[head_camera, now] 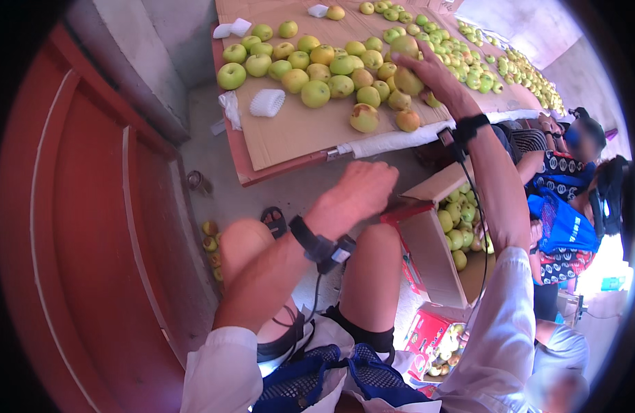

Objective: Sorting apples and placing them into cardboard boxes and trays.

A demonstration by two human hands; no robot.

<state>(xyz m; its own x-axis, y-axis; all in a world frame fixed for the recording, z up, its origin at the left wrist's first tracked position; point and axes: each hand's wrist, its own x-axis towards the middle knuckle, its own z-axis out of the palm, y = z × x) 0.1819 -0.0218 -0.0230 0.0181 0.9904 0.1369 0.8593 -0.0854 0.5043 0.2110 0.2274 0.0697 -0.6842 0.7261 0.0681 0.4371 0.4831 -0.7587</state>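
Many green and yellowish apples (315,93) lie on a cardboard sheet (281,139) that covers a table. My right hand (426,69) is over the apples near the table's front edge, its fingers around a yellow-green apple (408,81); another apple (405,46) sits by its fingertips, and I cannot tell if it is held too. My left hand (366,188) is curled in front of the table edge, above my knees; its fingers are turned away, and whether it holds anything is hidden. A brown-marked apple (364,117) rests near the edge. A white foam fruit net (267,102) lies left of the apples.
An open cardboard box (433,258) of apples stands right of my knees, with a red apple box (423,340) below it. Co-workers (565,155) sit along the right. A red door (90,232) is at the left. Several apples (210,243) and a jar (199,181) are on the floor.
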